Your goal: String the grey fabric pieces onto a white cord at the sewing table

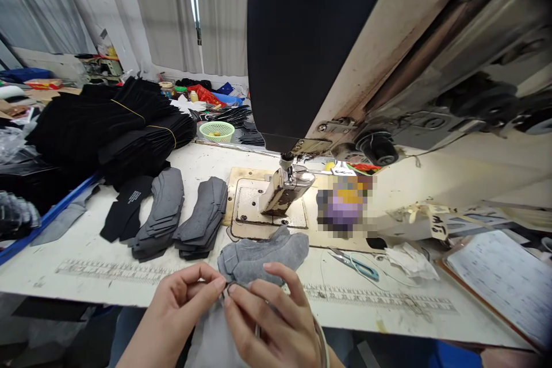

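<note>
Close together at the table's front edge, my left hand (183, 305) and my right hand (273, 313) both have their fingertips pinched at one spot. Between them a light grey fabric piece (215, 336) hangs down from a small dark edge; its upper part is mostly hidden by fingers. The right index finger is raised off the cloth. Just beyond the hands lies a loose pile of curved grey fabric pieces (267, 256). Farther left are two stacks of dark grey pieces, one stack (161, 210) beside the other (202, 213), and black pieces (127, 207) with white print.
A sewing machine post (282, 190) rises mid-table under the overhanging machine head (310, 69). Teal-handled scissors (356, 264) lie at right near a clipboard with paper (502, 282). Big bundles of black pieces (107, 126) and a green basket (217, 131) stand behind.
</note>
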